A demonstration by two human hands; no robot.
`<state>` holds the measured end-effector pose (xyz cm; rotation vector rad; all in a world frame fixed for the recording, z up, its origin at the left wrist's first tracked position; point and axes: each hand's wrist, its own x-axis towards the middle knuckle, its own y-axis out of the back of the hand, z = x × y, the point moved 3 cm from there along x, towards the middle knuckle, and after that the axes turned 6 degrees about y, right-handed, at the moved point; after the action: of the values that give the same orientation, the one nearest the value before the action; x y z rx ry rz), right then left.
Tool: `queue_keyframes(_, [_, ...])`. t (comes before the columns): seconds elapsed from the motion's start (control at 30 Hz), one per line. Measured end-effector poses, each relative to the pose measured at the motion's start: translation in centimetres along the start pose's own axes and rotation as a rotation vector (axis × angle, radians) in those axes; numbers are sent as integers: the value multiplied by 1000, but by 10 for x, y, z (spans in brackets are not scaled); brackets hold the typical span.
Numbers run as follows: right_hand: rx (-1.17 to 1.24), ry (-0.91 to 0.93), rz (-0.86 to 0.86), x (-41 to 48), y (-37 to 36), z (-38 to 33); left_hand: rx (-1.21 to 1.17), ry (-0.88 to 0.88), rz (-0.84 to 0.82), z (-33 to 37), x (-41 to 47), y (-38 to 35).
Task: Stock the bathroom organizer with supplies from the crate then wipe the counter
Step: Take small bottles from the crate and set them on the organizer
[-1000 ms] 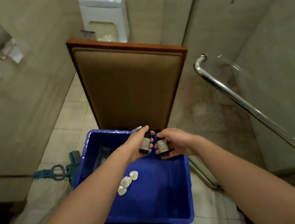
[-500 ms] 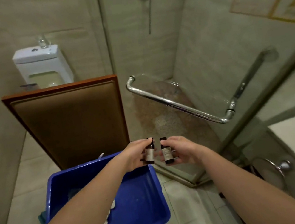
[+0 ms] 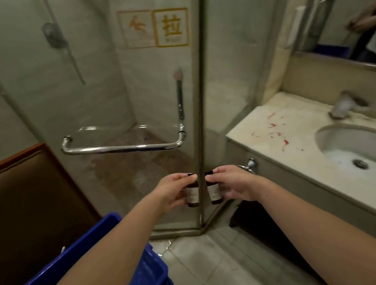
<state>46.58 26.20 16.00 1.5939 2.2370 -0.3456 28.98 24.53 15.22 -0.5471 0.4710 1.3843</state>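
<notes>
- Both bare forearms reach forward from the bottom edge of the view and draw together, so the hands meet near the middle, in front of the corner post of the glass shower stall.
- The left hand grips a small dark bottle with a pale label. Its fingers curl over the cap and upper side, and the lower body of the bottle shows below them.
- The right hand mirrors it, with fingers curled round the top of a second dark bottle of the same kind.
- Both bottles stand upright, side by side, with a narrow gap between them; whether they touch cannot be told.
- The bottles are held in the air above the tiled floor. They are between the blue crate at lower left and the counter at right, resting on neither.
- The left forearm passes over the crate's right corner and hides most of its inside.
- The counter is pale stone with red smears on its left end, beside the sink basin.
- A blurred faucet sits behind the basin.
- A chrome door handle crosses the glass beyond the hands.
- A brown padded panel stands behind the crate.
</notes>
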Motion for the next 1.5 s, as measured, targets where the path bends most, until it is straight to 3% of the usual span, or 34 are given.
queue_keyframes(0.33, [48, 147, 276, -92, 94, -11, 122, -146, -136, 34, -5, -109])
queue_keyframes(0.77, [71, 273, 437, -193, 207, -24, 203, -246, -390, 81, -22, -253])
queue_keyframes(1.5, [81, 312, 829, -294, 390, -25, 402, -302, -739, 143, 7, -500])
